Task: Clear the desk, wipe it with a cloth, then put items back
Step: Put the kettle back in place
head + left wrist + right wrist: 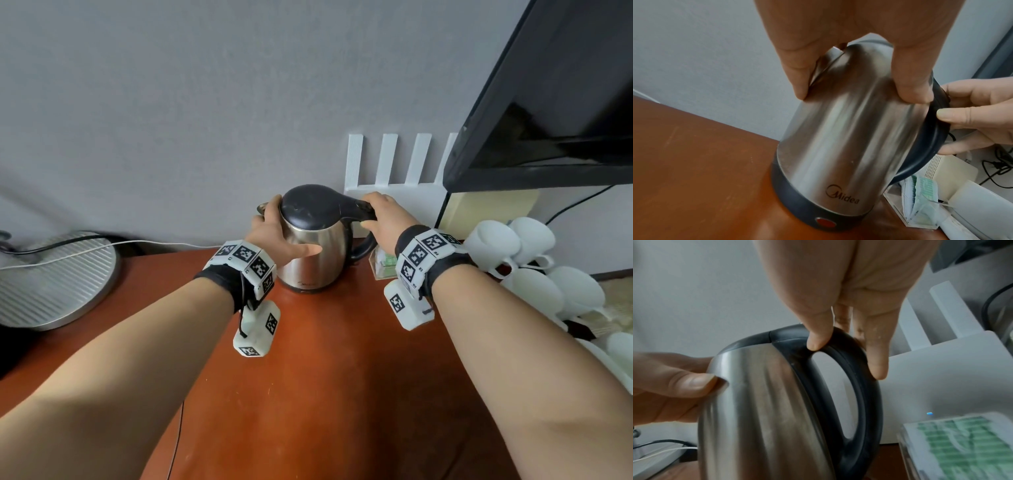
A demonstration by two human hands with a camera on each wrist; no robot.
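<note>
A stainless-steel kettle (315,253) with a black lid and black handle (363,246) stands at the back of the red-brown desk (325,359). My left hand (270,229) wraps the kettle's left side, thumb on the front and fingers curled round near the spout. My right hand (380,216) grips the top of the handle. The left wrist view shows the kettle (849,129) on the wood, its base showing a red button. In the right wrist view my right thumb and fingers pinch the handle (865,402).
A white router (387,164) with upright antennas stands behind the kettle. A black screen (548,102) overhangs the right. White cups (534,267) are piled at right, with a clear box of green packets (383,263) beside the kettle. A ribbed grey disc (54,281) and cables (102,245) lie left.
</note>
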